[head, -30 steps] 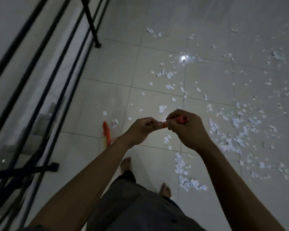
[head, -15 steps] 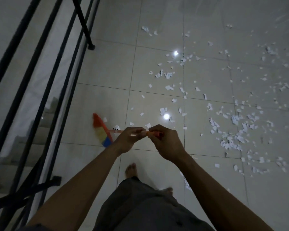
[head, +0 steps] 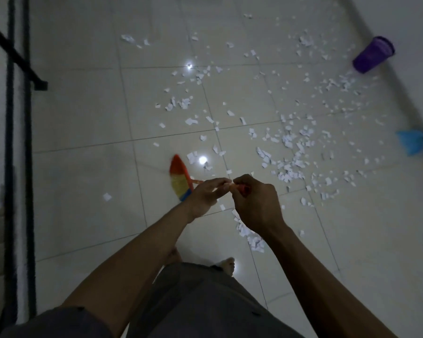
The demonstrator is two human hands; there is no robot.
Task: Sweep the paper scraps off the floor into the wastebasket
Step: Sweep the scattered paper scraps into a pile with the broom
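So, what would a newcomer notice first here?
White scraps litter the tiled floor, thickest centre-right. The left hand and right hand hold a rainbow-bristled broom at centre. A purple wastebasket sits top right.

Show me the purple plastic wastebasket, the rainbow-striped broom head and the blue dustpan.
Purple plastic wastebasket (head: 373, 57), head view, on its side wall.
Rainbow-striped broom head (head: 180, 185), head view, on the yellow bristle band.
Blue dustpan (head: 410, 142), head view, on its flat pan.

broom handle (head: 239, 189): mostly covered by left hand (head: 205, 195), right hand (head: 254, 203) | dustpan (head: 412, 142): cut by right edge
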